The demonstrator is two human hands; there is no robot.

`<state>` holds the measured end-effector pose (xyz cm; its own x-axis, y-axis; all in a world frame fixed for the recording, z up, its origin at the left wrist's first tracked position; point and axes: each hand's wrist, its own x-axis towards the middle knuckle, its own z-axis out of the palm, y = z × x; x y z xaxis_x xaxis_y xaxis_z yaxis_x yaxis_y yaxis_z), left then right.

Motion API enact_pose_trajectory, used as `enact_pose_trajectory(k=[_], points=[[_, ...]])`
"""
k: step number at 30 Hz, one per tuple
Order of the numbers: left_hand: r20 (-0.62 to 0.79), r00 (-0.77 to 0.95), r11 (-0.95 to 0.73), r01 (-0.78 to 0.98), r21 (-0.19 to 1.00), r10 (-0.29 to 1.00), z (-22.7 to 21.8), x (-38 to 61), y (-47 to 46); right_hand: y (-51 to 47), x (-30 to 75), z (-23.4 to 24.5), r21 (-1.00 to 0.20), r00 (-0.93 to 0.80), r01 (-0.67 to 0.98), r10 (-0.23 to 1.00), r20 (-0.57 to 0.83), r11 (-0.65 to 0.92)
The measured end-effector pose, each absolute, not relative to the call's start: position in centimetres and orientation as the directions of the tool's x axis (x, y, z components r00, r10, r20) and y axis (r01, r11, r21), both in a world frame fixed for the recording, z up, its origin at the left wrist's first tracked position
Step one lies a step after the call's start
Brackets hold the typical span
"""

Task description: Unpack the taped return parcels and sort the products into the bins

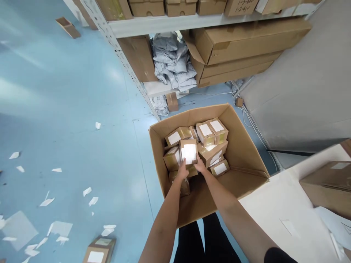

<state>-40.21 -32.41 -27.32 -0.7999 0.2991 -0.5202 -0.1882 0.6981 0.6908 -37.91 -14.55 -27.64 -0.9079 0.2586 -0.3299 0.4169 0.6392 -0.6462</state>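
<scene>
Both my hands reach down into a large open cardboard carton (245, 149). Between them is a small cardboard box (189, 152) with a white label on top. My left hand (182, 171) grips its near left edge, and my right hand (200, 164) grips its near right corner. Around it lie several other labelled boxes: a pair of boxes (216, 128) at the far side, a tilted box (216, 153) to the right, and a box (172, 159) to the left. The fingers under the held box are hidden.
Ahead stands a metal shelf rack (164, 26) with grey mailing bags (175, 62) and long cartons (246, 44). To the right is a white table (271, 204) bearing a carton. Paper scraps (47, 201) and a taped box (99, 251) lie on the blue floor. Cables (255, 128) run along the wall.
</scene>
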Motion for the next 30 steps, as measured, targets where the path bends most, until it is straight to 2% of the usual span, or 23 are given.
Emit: enact_pose_trajectory(k=[3, 5, 9, 14, 18, 22, 25, 30], points=[[-0.413, -0.88, 0.612, -0.196, 0.766, 0.235, -24.6, -40.8, -32.3, -14.9, -37.5, -25.6, -0.571, -0.812, 0.566, 0.281, -0.511, 0.595], [-0.338, -0.914, 0.605, -0.141, 0.783, 0.225, -21.8, -41.3, -32.2, -14.3, -37.2, -23.3, -0.578, -0.815, 0.56, 0.272, -0.511, 0.593], [-0.207, -0.94, 0.601, -0.003, 0.799, 0.271, -15.2, -42.1, -31.3, -12.5, -36.1, -17.3, -0.651, -0.882, 0.471, 0.299, -0.365, 0.595], [-0.045, -0.926, 0.466, 0.146, 0.873, 0.375, -6.8, -41.6, -28.1, -9.1, -32.5, -8.2, -0.672, -0.902, 0.398, 0.402, -0.16, 0.625], [0.038, -0.874, 0.359, 0.238, 0.903, 0.484, -1.1, -39.3, -23.5, -6.2, -27.3, -1.4, -0.665, -0.836, 0.393, 0.548, 0.029, 0.635], [0.118, -0.758, 0.251, 0.353, 0.901, 0.641, 3.1, -35.0, -18.2, -4.1, -19.7, 2.8, -0.656, -0.692, 0.444, 0.698, 0.181, 0.611], [0.126, -0.645, 0.191, 0.399, 0.897, 0.754, 4.5, -30.2, -14.4, -3.1, -12.7, 3.9, -0.647, -0.563, 0.535, 0.8, 0.205, 0.543], [0.081, -0.418, 0.106, 0.406, 0.908, 0.905, 4.2, -19.7, -8.5, -1.5, 0.2, 3.9, -0.592, -0.336, 0.726, 0.931, 0.14, 0.351]])
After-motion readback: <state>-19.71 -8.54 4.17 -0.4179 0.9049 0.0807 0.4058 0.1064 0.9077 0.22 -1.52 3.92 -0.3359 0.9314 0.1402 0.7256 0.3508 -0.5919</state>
